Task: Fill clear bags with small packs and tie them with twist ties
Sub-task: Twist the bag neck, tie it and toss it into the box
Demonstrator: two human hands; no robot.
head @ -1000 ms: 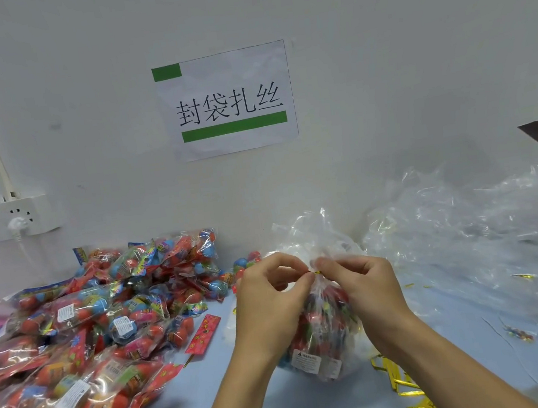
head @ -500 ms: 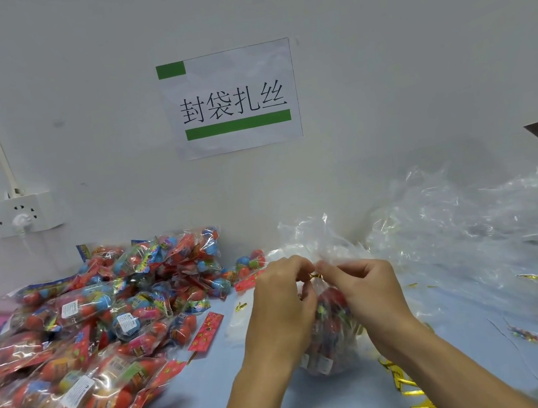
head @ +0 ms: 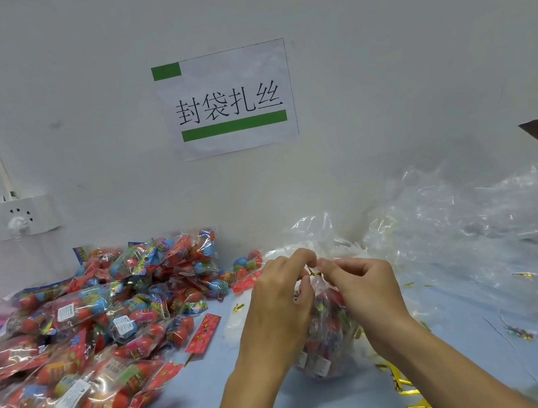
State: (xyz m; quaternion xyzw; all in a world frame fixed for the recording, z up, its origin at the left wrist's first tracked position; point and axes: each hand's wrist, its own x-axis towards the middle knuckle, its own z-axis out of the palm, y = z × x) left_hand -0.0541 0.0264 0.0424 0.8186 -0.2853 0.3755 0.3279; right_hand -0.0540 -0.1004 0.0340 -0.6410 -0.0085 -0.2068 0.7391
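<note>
Left hand (head: 281, 299): my fingers pinch the gold twist tie (head: 313, 272).
Right hand (head: 362, 285): I pinch the tie's other end.
Bag (head: 328, 335): full, at 6 o'clock on the table (head: 214, 380), under both hands.
Packs (head: 105, 318): heap at 9 o'clock.
Empty bags (head: 474, 229): 3 o'clock.

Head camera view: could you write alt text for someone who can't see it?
Left hand and right hand pinch a gold twist tie at the neck of a filled clear bag; a pile of small packs lies left.
</note>
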